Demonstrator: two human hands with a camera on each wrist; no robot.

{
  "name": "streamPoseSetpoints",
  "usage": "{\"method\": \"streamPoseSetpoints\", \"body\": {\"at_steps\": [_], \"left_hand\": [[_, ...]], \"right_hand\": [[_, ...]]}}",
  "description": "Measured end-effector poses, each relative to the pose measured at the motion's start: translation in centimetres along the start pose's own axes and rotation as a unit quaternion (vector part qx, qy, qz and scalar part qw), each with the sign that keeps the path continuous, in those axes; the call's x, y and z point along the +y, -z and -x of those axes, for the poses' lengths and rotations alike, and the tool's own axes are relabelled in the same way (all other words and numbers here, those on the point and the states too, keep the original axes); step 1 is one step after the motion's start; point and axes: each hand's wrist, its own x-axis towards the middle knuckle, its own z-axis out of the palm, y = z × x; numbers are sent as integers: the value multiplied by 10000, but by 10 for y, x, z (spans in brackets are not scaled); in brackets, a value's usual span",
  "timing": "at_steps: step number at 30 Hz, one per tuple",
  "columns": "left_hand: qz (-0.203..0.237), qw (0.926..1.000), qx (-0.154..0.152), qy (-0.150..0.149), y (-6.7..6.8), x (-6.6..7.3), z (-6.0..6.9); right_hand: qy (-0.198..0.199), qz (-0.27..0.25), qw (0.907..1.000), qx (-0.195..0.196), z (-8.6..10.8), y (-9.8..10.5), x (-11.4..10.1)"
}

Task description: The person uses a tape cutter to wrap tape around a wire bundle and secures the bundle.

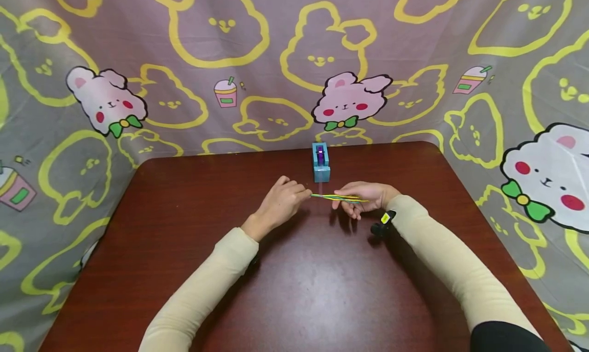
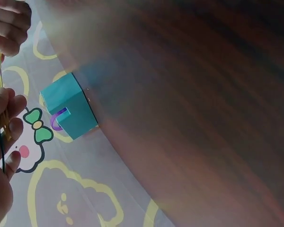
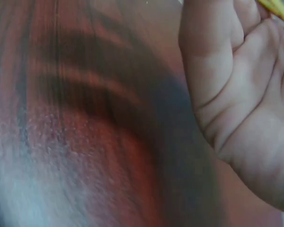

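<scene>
Yellow-green wire bundle: hung between both hands, near the blue tape dispenser.
Left hand: fingers pinched its end.
Right hand: thumb and fingers pinched it farther along.
Loose ends: could have splayed if the right pinch slackened.

A thin bundle of yellow, green and blue wires runs left to right above the table, its loose ends splayed at the right. The left hand grips its left end; the right hand pinches it farther right. Just beyond stands a light-blue tape dispenser with a purple core, a faint clear strip reaching towards the wires.
</scene>
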Motion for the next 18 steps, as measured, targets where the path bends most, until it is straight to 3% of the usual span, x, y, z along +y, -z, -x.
{"method": "streamPoseSetpoints", "body": {"at_steps": [9, 13, 16, 18], "left_hand": [[154, 9998, -1, 137, 2, -1, -4], [493, 9979, -24, 410, 6, -1, -6], [953, 9920, -270, 782, 8, 1, -10], [1425, 9813, -583, 1158, 10, 1, -13]], "right_hand": [[-163, 580, 9978, 268, 15, -12, -27], [-151, 1084, 9933, 376, 20, -20, -39], [-198, 1938, 9786, 658, 23, -30, -49], [-160, 2745, 9570, 925, 25, -39, -55]]}}
